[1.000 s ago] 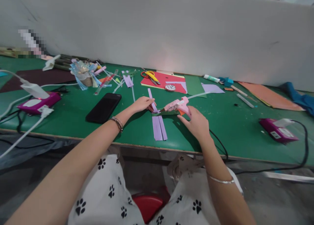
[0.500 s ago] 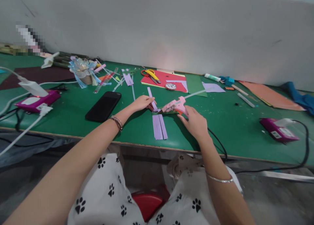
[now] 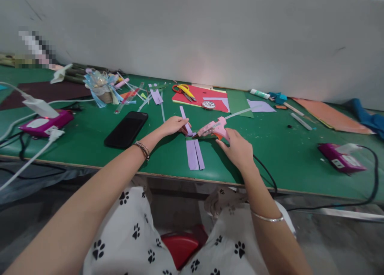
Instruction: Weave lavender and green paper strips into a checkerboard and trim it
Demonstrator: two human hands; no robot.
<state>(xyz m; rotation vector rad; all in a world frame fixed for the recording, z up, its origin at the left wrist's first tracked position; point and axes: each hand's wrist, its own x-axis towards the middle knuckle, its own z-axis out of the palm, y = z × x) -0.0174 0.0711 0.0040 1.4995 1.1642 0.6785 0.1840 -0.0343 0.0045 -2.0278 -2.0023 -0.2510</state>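
Observation:
My right hand (image 3: 238, 147) is wrapped round the handle of a pink hot glue gun (image 3: 212, 129). A translucent glue stick (image 3: 243, 111) juts from its back end, and its nozzle points left. At the nozzle tip lies the end of a narrow purple paper strip (image 3: 186, 121). My left hand (image 3: 175, 125) pinches this strip between the fingertips; part of the grip is hidden. Just below the nozzle, more purple paper strips (image 3: 195, 155) lie side by side near the table's front edge. A green piece shows behind the glue gun.
Left of my left hand lies a black phone (image 3: 126, 129). Farther back are scissors (image 3: 186, 91) on red paper (image 3: 216, 95). Purple power sockets (image 3: 342, 157) with cables sit at both sides, one also left (image 3: 46, 123). A black cord runs from the glue gun over the front edge.
Almost nothing differs. Both hands, the glue gun and the purple strip keep nearly the same places, apart from a very slight shift of the view.

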